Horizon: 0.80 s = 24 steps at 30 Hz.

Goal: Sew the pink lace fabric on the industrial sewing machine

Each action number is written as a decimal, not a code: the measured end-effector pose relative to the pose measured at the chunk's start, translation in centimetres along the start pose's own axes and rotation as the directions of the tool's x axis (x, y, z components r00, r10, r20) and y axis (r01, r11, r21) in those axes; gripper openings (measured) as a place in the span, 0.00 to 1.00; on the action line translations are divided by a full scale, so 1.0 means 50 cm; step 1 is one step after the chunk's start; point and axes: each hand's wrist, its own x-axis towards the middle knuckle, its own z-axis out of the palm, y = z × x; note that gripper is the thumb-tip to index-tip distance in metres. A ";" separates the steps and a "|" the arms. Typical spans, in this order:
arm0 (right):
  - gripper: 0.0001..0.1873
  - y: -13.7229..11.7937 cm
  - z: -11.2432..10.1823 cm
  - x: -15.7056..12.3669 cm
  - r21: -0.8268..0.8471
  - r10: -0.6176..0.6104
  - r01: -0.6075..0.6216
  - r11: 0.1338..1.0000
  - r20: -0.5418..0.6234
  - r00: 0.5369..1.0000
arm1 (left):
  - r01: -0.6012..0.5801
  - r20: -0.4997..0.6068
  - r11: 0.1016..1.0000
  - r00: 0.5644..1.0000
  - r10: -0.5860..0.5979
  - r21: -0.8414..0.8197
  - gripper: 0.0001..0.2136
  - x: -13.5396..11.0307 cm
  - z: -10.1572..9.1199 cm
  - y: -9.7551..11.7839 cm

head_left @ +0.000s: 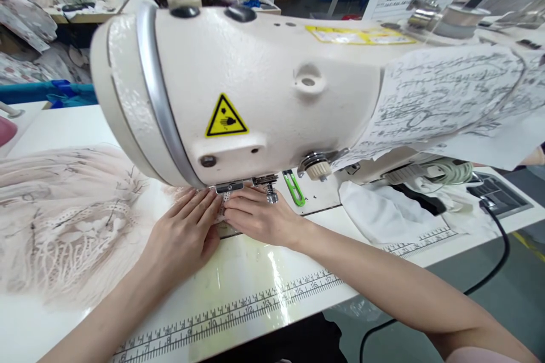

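- The sewing machine (255,85), cream-white, fills the upper middle of the view; its long axis runs left to right, with the rounded head end at the left and the arm going off to the right, where a printed paper sheet (447,96) covers it. A yellow warning label (225,117) sits on its front face.
- The table (264,283) is white, with a printed ruler scale (238,309) along its near edge; the scale runs slantwise, rising toward the right. The table's left and right ends are cut off by the frame.
- The pale pink lace fabric (63,215) lies spread on the left of the table; its bulk reaches leftward out of view, and a narrow edge of it leads right toward the needle area under the machine head. Blur makes its pattern hard to read.
- A white cloth (383,212) lies bunched on the right of the table below the machine arm.
- The left hand (187,232) rests flat, palm down, fingers stretched toward the presser foot (230,187), pressing the fabric's edge onto the table.
- The right hand (259,215) lies flat just beside it, fingers pointing left, its fingertips meeting those of the left hand over the fabric strip; neither hand is closed round anything.
- The needle itself is hidden behind the machine head and fingers; the seam line cannot be made out.
- A green clip (294,188) lies on the machine bed just right of the right hand.
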 end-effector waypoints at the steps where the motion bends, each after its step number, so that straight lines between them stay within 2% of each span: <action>1: 0.12 0.000 -0.002 0.000 -0.008 -0.001 0.001 1.000 -0.009 1.000 | 0.001 -0.002 1.000 1.000 -0.001 0.002 0.21 0.000 0.000 0.001; 6: 0.14 0.002 -0.008 0.000 -0.058 -0.005 0.004 0.998 -0.022 1.000 | 0.006 0.004 1.000 1.000 -0.006 0.018 0.21 0.001 0.001 0.005; 17: 0.12 -0.005 -0.021 0.002 -0.165 0.107 -0.114 0.980 -0.052 0.993 | 0.012 0.005 0.998 1.000 -0.012 0.059 0.20 0.003 0.002 0.012; 24: 0.11 0.006 -0.020 -0.001 -0.150 0.132 -0.132 0.980 -0.008 0.991 | 0.025 0.036 0.998 0.999 -0.027 0.051 0.21 -0.004 0.004 0.015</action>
